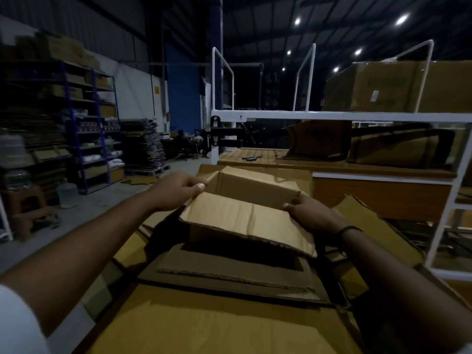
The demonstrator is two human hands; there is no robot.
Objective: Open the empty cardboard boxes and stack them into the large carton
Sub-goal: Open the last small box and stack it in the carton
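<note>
The left hand point(176, 190) gripped the left end of a small cardboard box point(255, 186), its fingers curled over the top corner with a thumbnail showing at the edge. The right hand point(311, 213) gripped the box's right end, thumb pressed on the near flap point(245, 218) and fingers hooked over the rim. A dark wristband point(348, 229) circled the right wrist, and a white sleeve point(18, 323) showed at the lower left.

The box was open at the top, its inside bare, and the near flap was folded outward and sloped down toward the person. It was held between the two hands over the mouth of the large carton point(204, 328). Whether its bottom touched anything below could not be told.

Inside the large carton, under the box, lay dark sheets of stacked cardboard point(229, 274). The carton's own flaps spread outward on the left, on the right and toward the person.

Just behind stood a wooden desk point(255, 155) with a small tool point(251, 157) and bent cardboard pieces point(319, 139) on it. A white metal rack point(332, 115) rose over it, carrying a big brown carton point(393, 85) on its upper shelf.

Well away to the left stood blue shelving point(94, 123) loaded with boxes, a pile of flat cardboard point(143, 146) on a pallet, and a clear water jug point(67, 195) on the floor. Seated people point(189, 141) were visible in the distance, and round ceiling lights point(402, 19) shone overhead.
</note>
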